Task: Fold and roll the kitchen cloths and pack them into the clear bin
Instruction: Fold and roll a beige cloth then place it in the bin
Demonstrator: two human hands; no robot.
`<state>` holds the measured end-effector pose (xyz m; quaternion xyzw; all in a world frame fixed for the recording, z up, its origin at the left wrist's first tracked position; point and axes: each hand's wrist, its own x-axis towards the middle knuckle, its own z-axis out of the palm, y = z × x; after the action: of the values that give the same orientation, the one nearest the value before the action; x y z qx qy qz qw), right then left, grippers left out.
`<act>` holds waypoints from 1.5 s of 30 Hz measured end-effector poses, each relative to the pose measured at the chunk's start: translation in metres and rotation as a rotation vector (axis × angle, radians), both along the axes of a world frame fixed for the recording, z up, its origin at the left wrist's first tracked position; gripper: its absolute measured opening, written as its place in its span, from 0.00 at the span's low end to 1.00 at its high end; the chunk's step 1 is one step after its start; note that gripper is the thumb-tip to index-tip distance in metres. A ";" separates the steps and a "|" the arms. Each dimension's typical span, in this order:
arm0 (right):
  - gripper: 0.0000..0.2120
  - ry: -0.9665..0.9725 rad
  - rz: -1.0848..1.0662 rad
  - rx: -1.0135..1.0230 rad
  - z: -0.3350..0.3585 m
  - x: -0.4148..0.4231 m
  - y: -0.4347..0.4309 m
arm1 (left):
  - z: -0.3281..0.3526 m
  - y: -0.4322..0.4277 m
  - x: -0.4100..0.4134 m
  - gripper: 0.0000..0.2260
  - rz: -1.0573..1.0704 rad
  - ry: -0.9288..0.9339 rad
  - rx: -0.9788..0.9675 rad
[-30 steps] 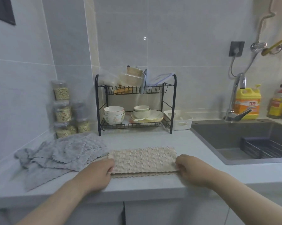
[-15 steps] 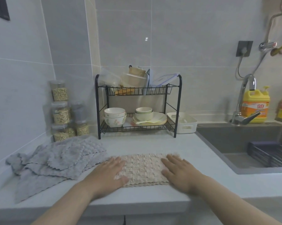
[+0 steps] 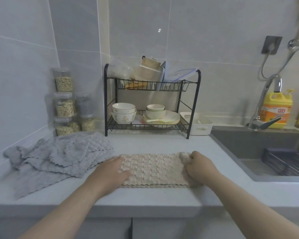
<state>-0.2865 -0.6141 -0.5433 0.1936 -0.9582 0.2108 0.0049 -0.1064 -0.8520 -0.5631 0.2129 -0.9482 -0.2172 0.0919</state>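
Left hand (image 3: pixel 110 173): you press it flat on the beige cloth's (image 3: pixel 152 169) left end, pinning it.
Right hand (image 3: pixel 200 167): fingers curled round the lifted right end, likely to start the roll.
Placement: the folded strip lies along the counter's (image 3: pixel 162 144) front edge.
Grey cloths (image 3: pixel 59 157): heaped just left, unfolded.

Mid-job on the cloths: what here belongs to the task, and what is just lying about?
Job: folded beige textured cloth, pressed by the left hand, its end gripped by the right hand; heap of grey scalloped cloths.
Lying about: black wire dish rack; stacked clear grain jars; white plastic basket; yellow detergent bottle.
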 end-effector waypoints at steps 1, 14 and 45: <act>0.06 -0.040 -0.007 -0.083 0.005 -0.001 0.002 | 0.000 0.000 0.001 0.31 -0.010 0.019 0.020; 0.19 -0.188 0.192 -0.418 0.080 0.018 -0.005 | -0.003 -0.007 0.000 0.29 -0.062 0.006 0.029; 0.20 0.090 0.282 -0.114 -0.009 0.071 -0.018 | 0.010 0.030 -0.012 0.11 -0.070 0.216 0.149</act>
<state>-0.2155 -0.6317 -0.5525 0.3347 -0.9068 0.2547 0.0294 -0.1182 -0.8218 -0.5532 0.1615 -0.9209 -0.3117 0.1696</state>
